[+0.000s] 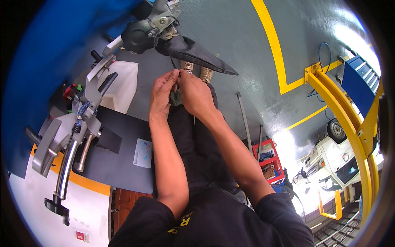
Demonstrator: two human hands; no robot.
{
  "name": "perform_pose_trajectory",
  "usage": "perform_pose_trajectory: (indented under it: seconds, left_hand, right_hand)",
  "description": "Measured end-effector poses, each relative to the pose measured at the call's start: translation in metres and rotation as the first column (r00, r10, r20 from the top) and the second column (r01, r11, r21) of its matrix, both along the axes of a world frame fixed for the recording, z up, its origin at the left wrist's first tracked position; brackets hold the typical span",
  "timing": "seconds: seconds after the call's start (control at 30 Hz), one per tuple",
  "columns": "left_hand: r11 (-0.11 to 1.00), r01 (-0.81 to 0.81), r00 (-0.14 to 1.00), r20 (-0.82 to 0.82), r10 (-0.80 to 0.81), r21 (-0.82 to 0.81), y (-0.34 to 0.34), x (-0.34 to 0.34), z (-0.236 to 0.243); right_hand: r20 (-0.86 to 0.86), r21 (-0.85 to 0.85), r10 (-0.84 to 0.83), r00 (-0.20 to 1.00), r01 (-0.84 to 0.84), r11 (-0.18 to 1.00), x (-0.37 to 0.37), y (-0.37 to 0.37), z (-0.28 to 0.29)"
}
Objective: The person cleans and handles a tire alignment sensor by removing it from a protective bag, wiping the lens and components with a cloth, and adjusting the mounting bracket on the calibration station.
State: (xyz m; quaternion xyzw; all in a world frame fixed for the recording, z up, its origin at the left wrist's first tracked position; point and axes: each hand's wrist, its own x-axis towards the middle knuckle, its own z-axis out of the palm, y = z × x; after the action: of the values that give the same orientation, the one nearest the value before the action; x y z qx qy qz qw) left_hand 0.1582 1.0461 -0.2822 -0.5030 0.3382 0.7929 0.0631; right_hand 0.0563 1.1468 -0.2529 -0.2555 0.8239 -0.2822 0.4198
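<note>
My left hand (161, 91) and my right hand (196, 94) meet in front of my legs, fingertips pinched close together. A thin black cord (172, 62) runs down to them from a black fabric cover (197, 54). The fingers hide the cord's end, and I cannot make out whether each hand grips it. Something dark green (175, 99) shows just below the fingers. Tapering to a point at the right, the cover hangs beneath a grey metal machine head (162, 20) with a large black knob (138, 37).
Left of me stands a machine with metal arms (88, 99) and a dark panel (123, 160). A white box-shaped thing (125, 84) is behind it. To the right are a red rack (269, 160), a yellow lift post (343, 103), a blue cabinet (360, 82) and a white vehicle (333, 164).
</note>
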Motion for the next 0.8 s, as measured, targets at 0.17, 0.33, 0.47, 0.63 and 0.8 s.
perform_pose_trajectory:
  seconds: [0.17,0.33,0.47,0.63,0.8]
  left_hand:
    - [0.95,-0.313,0.945,0.105,0.311,0.005,-0.023,-0.015,-0.007]
    - [0.807,-0.572,0.794,0.15,0.589,-0.144,-0.065,-0.04,-0.069]
    - [0.806,-0.567,0.798,0.13,0.589,-0.167,-0.066,-0.04,-0.094]
    - [0.766,-0.399,0.797,0.223,0.562,-0.504,-0.04,-0.045,-0.081]
    - [0.701,-0.406,0.775,0.185,0.604,-0.586,0.051,-0.03,-0.008]
  right_hand:
    - [-0.044,0.045,0.162,0.986,-0.16,0.986,0.001,-0.009,0.026]
    - [-0.058,0.02,0.201,0.978,-0.2,0.98,0.017,0.0,0.056]
    - [-0.059,0.07,0.278,0.959,-0.274,0.959,0.004,0.009,0.062]
    - [-0.017,0.098,0.213,0.977,-0.211,0.973,0.013,0.02,0.083]
    - [0.002,0.133,-0.155,0.988,0.154,0.979,0.033,0.088,0.052]
